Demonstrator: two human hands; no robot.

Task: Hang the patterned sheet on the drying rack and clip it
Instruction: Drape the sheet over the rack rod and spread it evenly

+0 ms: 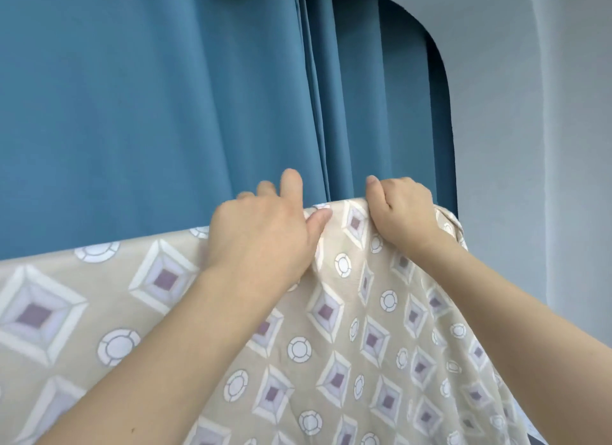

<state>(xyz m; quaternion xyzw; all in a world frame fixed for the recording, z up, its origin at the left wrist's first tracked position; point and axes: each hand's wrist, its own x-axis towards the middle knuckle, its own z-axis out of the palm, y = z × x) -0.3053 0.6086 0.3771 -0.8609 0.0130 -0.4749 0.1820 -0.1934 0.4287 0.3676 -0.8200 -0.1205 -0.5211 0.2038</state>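
Two bare forearms enter from the lower edge of the frame and reach up toward its centre. Nearest the camera, the patterned sheet (347, 328), beige with diamond and circle motifs, fills the lower half of the frame and slopes up to a top fold running from mid-left to just right of centre.

Left hand (265, 232): lies on the sheet at centre frame, palm down. Thumb lies on the cloth near the fold; fingers extend over the top edge, only loosely bent. No firm grasp visible; it appears to be resting on or smoothing the fabric.

Right hand (404, 209): just right of centre, fingers curled into a fist around a gathered bunch of the sheet at the fold.

Progress, as judged: the sheet appears draped over some support at the fold line, so hanging seems underway or nearly done. The drying rack itself is hidden under the cloth; cannot confirm contact. No clip is visible anywhere, so clipping is not yet done.

Farthest: a blue curtain (165, 96) fills the upper left and centre; a pale wall (530, 146) occupies the right side.
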